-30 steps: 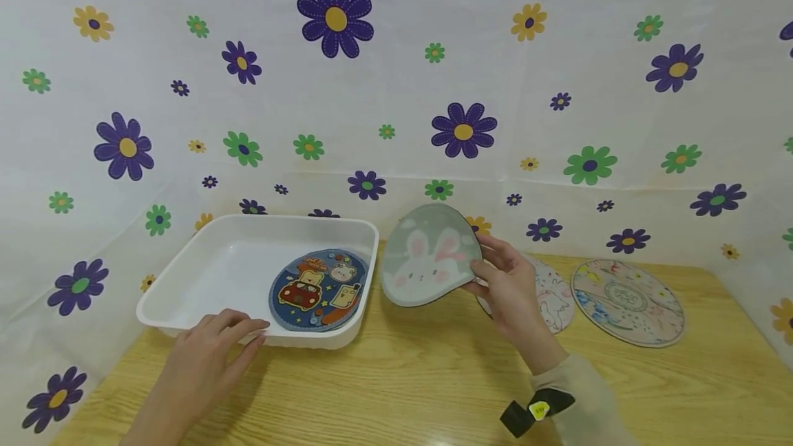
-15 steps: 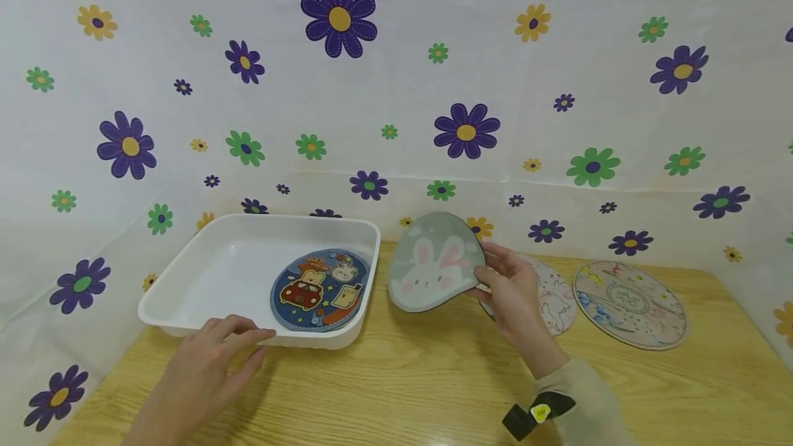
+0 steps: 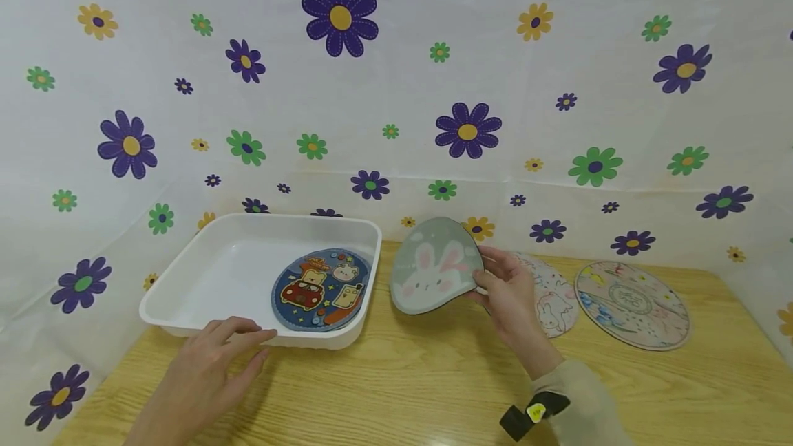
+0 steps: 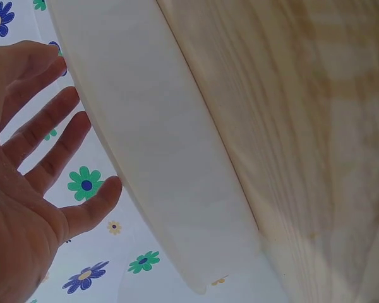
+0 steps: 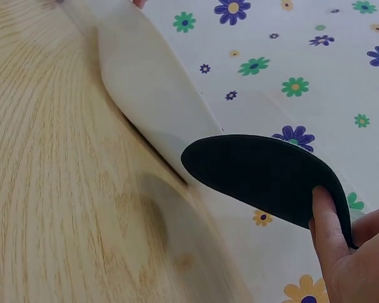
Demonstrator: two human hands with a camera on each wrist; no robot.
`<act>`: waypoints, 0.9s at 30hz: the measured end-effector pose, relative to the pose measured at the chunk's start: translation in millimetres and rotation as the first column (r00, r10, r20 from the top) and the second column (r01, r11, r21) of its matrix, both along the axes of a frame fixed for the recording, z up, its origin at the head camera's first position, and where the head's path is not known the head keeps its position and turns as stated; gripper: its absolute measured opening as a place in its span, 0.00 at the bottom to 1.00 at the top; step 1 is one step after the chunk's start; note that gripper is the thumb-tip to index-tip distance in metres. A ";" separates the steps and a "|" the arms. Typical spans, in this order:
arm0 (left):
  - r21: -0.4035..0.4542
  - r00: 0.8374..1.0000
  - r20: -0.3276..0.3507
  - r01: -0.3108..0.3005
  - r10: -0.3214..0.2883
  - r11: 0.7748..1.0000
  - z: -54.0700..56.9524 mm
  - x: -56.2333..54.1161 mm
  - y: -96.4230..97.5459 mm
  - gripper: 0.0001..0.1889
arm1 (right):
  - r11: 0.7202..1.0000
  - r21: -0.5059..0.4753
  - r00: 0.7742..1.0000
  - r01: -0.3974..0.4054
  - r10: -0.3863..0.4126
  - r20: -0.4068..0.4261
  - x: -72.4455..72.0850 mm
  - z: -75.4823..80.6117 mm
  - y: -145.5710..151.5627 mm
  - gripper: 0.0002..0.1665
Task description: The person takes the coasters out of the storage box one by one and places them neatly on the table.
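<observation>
My right hand [image 3: 511, 294] pinches the right edge of a round grey-green mouse pad [image 3: 427, 274] with a white rabbit print, thumb on the front. The pad bends and is held up off the table, between the tray and the other pads. Its black underside [image 5: 259, 177] faces the right wrist view. My left hand [image 3: 207, 367] rests its fingertips at the front rim of a white plastic tray [image 3: 217, 274]. In the left wrist view its fingers [image 4: 50, 151] are spread along the tray's rim. A blue round mouse pad [image 3: 319, 291] with a bear-in-car print lies in the tray's right side.
On the wooden table [image 3: 403, 384] to the right lie a pink rabbit mouse pad [image 3: 554, 298], partly behind my right hand, and a floral mouse pad [image 3: 632, 305]. A white flower-printed sheet [image 3: 396, 74] stands behind the table.
My right hand has lowered the rabbit mouse pad a little and shifted it slightly right. The left hand stays at the tray's front rim.
</observation>
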State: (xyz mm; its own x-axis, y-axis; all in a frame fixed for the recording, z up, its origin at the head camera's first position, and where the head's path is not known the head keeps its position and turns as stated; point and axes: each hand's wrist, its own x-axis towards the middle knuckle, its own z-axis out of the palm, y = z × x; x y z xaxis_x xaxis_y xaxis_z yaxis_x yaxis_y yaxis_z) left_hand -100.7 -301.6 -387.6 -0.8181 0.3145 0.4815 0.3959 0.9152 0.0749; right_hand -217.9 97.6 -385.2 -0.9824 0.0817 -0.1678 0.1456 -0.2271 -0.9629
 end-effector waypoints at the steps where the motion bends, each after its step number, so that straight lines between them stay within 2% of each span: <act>1: 0.002 1.000 0.003 -0.002 0.002 1.000 -0.1 0.2 0.1 0.17 | 1.000 -0.002 1.000 0.001 -0.001 0.000 -0.5 -1.2 -0.5 0.28; 15: 0.010 1.000 -0.002 -0.011 0.011 1.000 -1.1 -0.3 -0.4 0.17 | 1.000 -0.024 1.000 0.001 -0.001 -0.012 -8.1 -11.9 -10.1 0.29; 27: 0.009 1.000 -0.026 -0.009 0.010 1.000 -3.5 -1.2 0.1 0.16 | 1.000 -0.029 0.999 -0.007 0.008 0.037 -13.9 -18.2 -16.4 0.28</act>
State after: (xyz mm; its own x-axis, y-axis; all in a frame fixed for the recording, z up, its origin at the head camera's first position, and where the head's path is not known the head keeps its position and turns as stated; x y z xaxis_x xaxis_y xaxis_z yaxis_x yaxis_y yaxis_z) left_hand -101.8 -301.6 -391.1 -0.8083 0.3023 0.5052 0.3891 0.9183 0.0730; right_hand -231.8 81.2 -403.4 -0.9761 0.0693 -0.2062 0.1827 -0.2531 -0.9500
